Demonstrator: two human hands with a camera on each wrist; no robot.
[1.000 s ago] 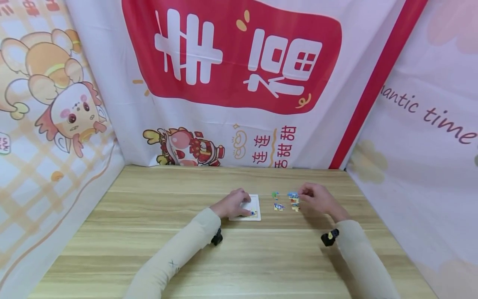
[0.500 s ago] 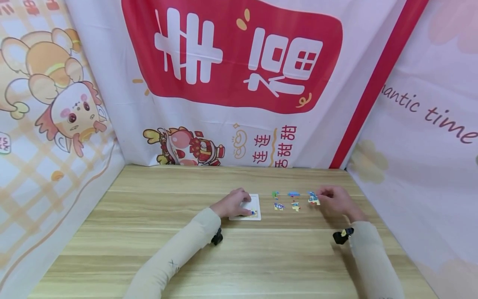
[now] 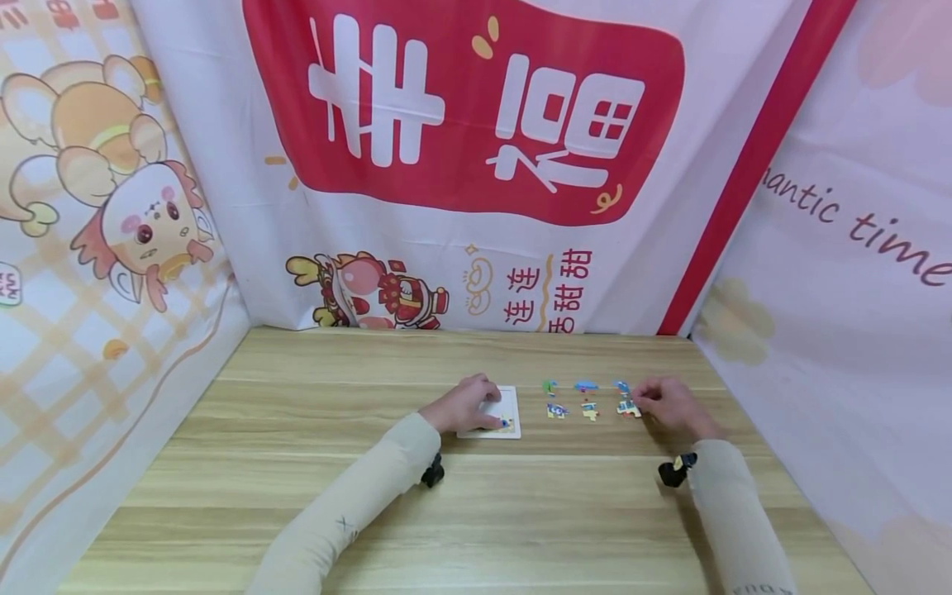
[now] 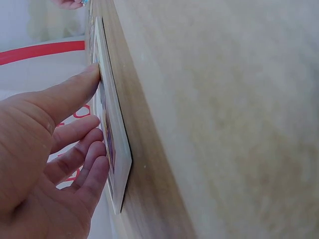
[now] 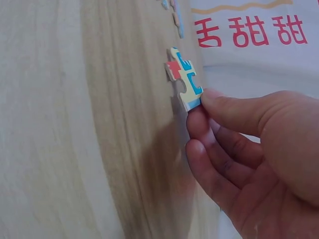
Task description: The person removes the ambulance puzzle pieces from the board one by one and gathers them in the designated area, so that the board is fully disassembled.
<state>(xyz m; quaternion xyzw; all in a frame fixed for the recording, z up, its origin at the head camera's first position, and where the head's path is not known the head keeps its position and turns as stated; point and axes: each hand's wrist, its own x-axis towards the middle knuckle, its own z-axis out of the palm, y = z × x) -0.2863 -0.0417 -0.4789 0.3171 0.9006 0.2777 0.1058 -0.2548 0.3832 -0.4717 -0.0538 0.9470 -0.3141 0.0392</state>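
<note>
In the head view my right hand (image 3: 673,405) pinches a jigsaw puzzle piece (image 3: 628,408) at the table's right side. The right wrist view shows this yellow, blue and red piece (image 5: 187,82) between thumb and fingertips, tilted close to the tabletop. Just beyond it in the head view lies another blue piece (image 3: 621,386). My left hand (image 3: 464,405) rests on a white puzzle tray (image 3: 510,397), partly hiding it. In the left wrist view the thumb and fingertips of that hand (image 4: 55,144) touch the tray's face (image 4: 117,159). A small coloured patch shows beside the thumb.
Between the tray and my right hand lie a green piece (image 3: 549,387), a purple piece (image 3: 556,411), a blue piece (image 3: 586,386) and a yellowish piece (image 3: 590,411). Printed cloths (image 3: 476,231) hang behind and beside the wooden table (image 3: 521,521).
My right hand has carried puzzle pieces rightward from the middle column, then slightly nearer. One blue piece now lies apart, beyond the pinched piece. The left hand has stayed on the tray.
</note>
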